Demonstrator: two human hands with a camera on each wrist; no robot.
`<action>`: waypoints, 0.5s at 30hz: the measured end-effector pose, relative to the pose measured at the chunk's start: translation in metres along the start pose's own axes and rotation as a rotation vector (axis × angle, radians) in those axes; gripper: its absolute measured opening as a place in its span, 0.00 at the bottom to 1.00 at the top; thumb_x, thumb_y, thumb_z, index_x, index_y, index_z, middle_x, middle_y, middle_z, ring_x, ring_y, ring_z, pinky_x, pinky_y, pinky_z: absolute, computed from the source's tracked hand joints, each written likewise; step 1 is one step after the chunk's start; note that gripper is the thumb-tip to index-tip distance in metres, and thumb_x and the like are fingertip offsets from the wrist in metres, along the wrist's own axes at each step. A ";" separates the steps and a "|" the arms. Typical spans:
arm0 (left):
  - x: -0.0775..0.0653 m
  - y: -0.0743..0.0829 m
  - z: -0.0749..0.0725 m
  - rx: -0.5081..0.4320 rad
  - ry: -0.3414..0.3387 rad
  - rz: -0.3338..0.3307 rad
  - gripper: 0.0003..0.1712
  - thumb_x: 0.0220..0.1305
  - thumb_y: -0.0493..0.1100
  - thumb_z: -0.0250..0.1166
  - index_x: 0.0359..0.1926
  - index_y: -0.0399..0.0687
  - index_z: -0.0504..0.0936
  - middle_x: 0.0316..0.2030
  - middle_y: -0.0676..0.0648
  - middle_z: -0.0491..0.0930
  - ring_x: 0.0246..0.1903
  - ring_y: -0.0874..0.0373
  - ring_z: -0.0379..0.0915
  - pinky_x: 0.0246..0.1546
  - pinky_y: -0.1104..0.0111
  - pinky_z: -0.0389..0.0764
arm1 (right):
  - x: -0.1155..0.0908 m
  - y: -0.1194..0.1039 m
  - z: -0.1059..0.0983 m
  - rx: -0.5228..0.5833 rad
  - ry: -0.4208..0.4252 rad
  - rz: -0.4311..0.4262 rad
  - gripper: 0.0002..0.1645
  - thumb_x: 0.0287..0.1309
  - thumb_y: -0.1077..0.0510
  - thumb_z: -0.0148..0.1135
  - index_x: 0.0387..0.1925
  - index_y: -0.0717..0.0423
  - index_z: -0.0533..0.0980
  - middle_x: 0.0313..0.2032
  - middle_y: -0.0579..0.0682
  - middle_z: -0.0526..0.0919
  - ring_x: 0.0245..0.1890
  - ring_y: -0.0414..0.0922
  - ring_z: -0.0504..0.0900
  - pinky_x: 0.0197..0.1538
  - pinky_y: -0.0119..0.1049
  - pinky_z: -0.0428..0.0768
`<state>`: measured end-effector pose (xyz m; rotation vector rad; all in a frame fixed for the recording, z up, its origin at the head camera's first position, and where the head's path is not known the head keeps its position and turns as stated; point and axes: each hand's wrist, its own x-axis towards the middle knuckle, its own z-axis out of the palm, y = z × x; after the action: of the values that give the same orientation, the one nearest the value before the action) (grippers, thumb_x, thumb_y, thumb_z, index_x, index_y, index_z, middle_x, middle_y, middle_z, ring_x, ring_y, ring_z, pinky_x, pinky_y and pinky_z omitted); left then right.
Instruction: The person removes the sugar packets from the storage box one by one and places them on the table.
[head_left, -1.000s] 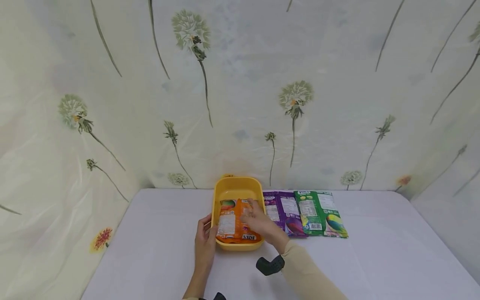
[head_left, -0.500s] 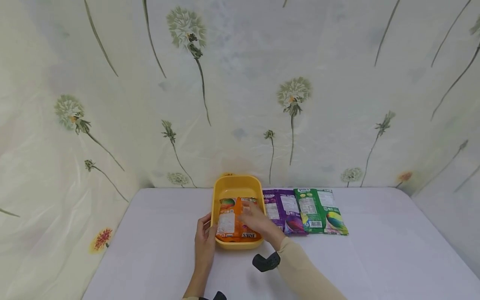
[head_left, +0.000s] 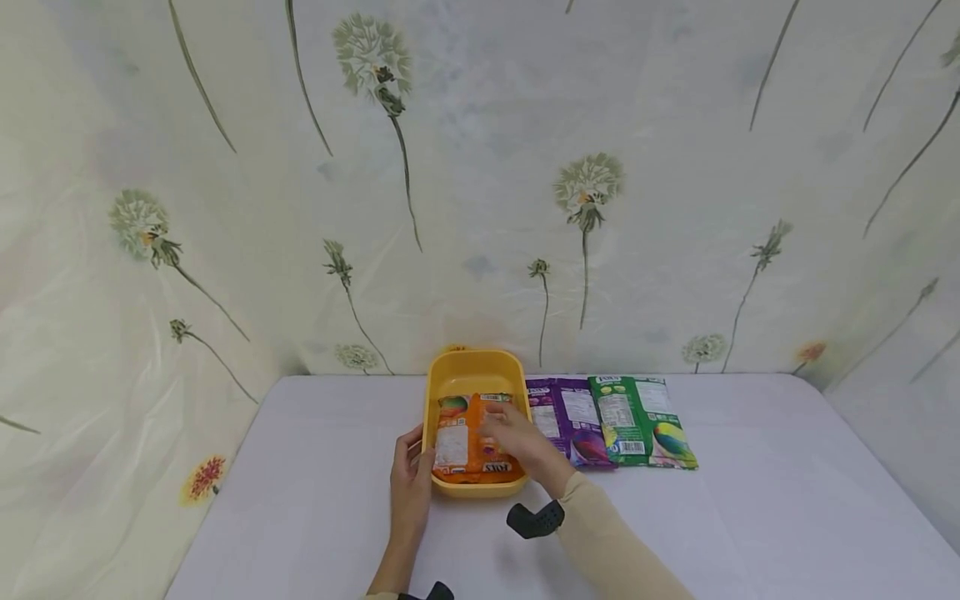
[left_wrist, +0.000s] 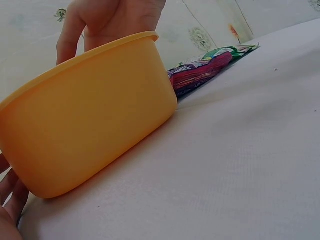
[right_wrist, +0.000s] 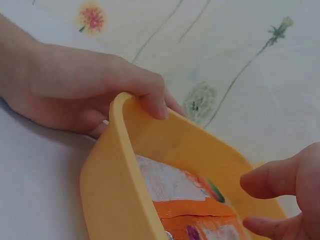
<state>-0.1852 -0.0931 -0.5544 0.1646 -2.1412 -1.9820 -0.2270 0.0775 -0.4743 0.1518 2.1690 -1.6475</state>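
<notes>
A yellow plastic tub (head_left: 476, 364) stands on the table with orange snack packets (head_left: 454, 446) lying inside it. My left hand (head_left: 410, 481) grips the tub's left wall near the front; in the right wrist view its thumb laps over the rim. From the right, my right hand (head_left: 522, 440) reaches over the tub, above the packets. Its thumb and a finger (right_wrist: 270, 182) stand apart in the right wrist view, with nothing pinched between them. In the left wrist view the tub's outer wall (left_wrist: 95, 110) hides the packets.
Purple packets (head_left: 577, 417) lie flat close against the tub's right side. Green packets (head_left: 637, 421) lie to the right of those. The white-covered table (head_left: 750, 517) ends at a flower-printed backdrop (head_left: 465, 275) just behind the tub.
My right hand has shifted slightly over the orange packets, and their raised middle edge lies flatter. My left hand and the tub have stayed put.
</notes>
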 end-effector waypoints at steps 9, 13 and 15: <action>0.000 -0.001 0.001 0.007 0.003 -0.015 0.20 0.68 0.43 0.54 0.61 0.57 0.67 0.61 0.52 0.70 0.59 0.57 0.68 0.59 0.69 0.73 | 0.000 0.001 -0.002 0.027 -0.011 0.017 0.31 0.61 0.54 0.54 0.65 0.56 0.62 0.64 0.61 0.66 0.63 0.59 0.66 0.65 0.60 0.61; 0.001 0.000 0.002 0.015 0.012 -0.020 0.20 0.68 0.42 0.54 0.60 0.57 0.68 0.60 0.52 0.71 0.59 0.58 0.69 0.59 0.68 0.73 | 0.000 0.001 -0.003 0.046 -0.026 0.008 0.29 0.62 0.55 0.53 0.64 0.57 0.63 0.63 0.60 0.67 0.61 0.58 0.66 0.65 0.59 0.62; 0.000 0.001 0.002 0.013 0.016 -0.016 0.21 0.68 0.41 0.54 0.60 0.57 0.68 0.60 0.52 0.71 0.58 0.59 0.70 0.57 0.74 0.73 | -0.001 0.001 -0.002 0.053 -0.032 0.007 0.28 0.62 0.55 0.53 0.63 0.58 0.64 0.62 0.60 0.68 0.60 0.57 0.66 0.65 0.58 0.62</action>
<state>-0.1857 -0.0913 -0.5531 0.2000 -2.1502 -1.9689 -0.2264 0.0803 -0.4740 0.1473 2.1004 -1.6930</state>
